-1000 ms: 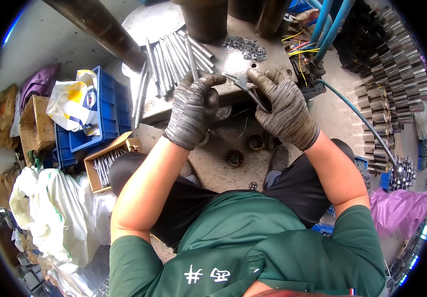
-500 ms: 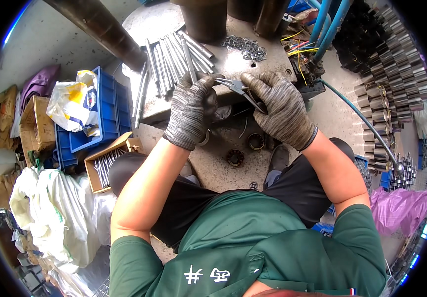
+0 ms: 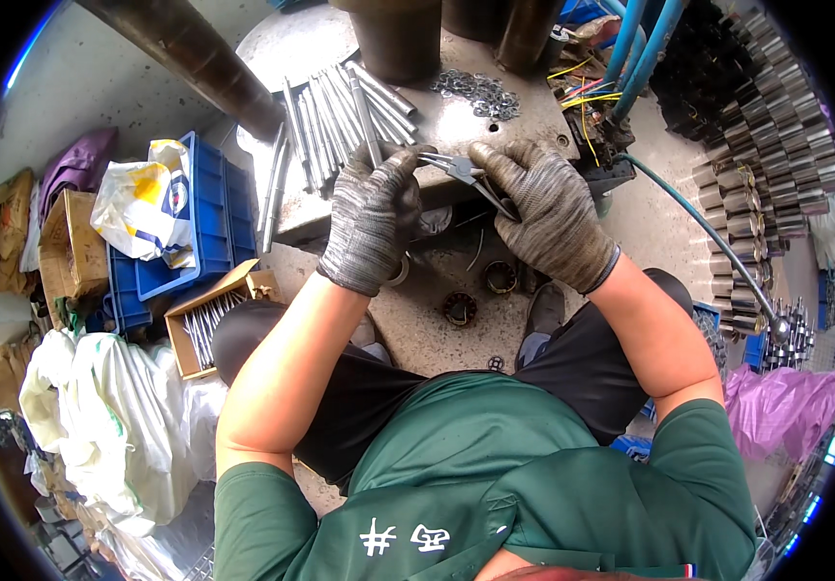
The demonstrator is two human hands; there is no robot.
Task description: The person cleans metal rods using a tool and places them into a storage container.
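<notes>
My left hand (image 3: 371,223), in a grey striped work glove, is closed around a metal rod (image 3: 363,114) that points up and away over the worktable. My right hand (image 3: 551,218), gloved the same way, grips slim-nosed pliers (image 3: 462,169) by their handles. The pliers' tips reach left to the fingertips of my left hand; whether they hold a small ring there is too small to tell. Beyond my left hand lies a spread of similar metal rods (image 3: 318,136). A pile of small metal rings (image 3: 480,94) sits on the table beyond the pliers.
Thick dark columns (image 3: 393,39) rise from the metal worktable (image 3: 533,131). Loose wires (image 3: 587,97) and blue hoses (image 3: 645,58) are at its right. Blue crates (image 3: 214,213) and a cardboard box of rods (image 3: 206,324) stand left. Stacked metal cylinders (image 3: 737,223) stand right.
</notes>
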